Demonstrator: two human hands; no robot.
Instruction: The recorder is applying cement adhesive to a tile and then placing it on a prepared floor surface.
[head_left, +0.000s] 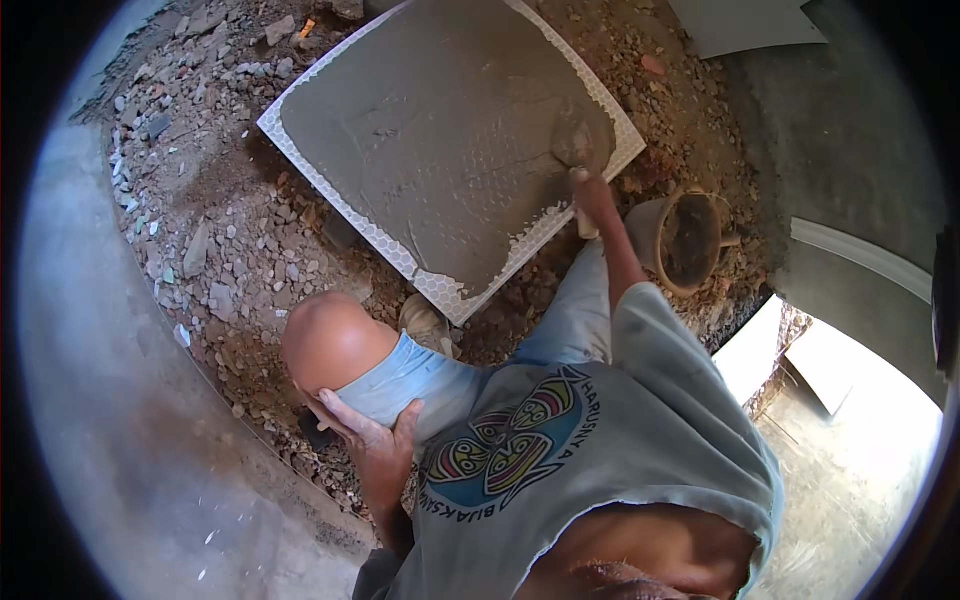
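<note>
- T-shirt (620, 410), grey-green, printed chest; nearest the camera.
- Left hand (375, 430): thumb parted from the fingers, spread loosely over the left leg beside the bare knee (335, 340); no tool in it.
- Right hand (595, 200): fingers closed round the handle of a trowel (573, 145), its blade on the mortar near the right corner.
- Tile (455, 298): large, pale, honeycomb-patterned back upward, beyond the knees. Probably heavy, stiff and brittle at corners; best held by opposite bare edges, supported beneath.
- Mortar (430, 120): grey, covering most of the tile; likely soft, wet and slippery, a poor handhold.
- Edges and room: bucket (648, 235) just right of the near-right edge, limiting movement there; left knee close to the near corner; rubble (235, 240) along the left edge, uneven but lower-lying; concrete slab (75, 300) farther left.
</note>
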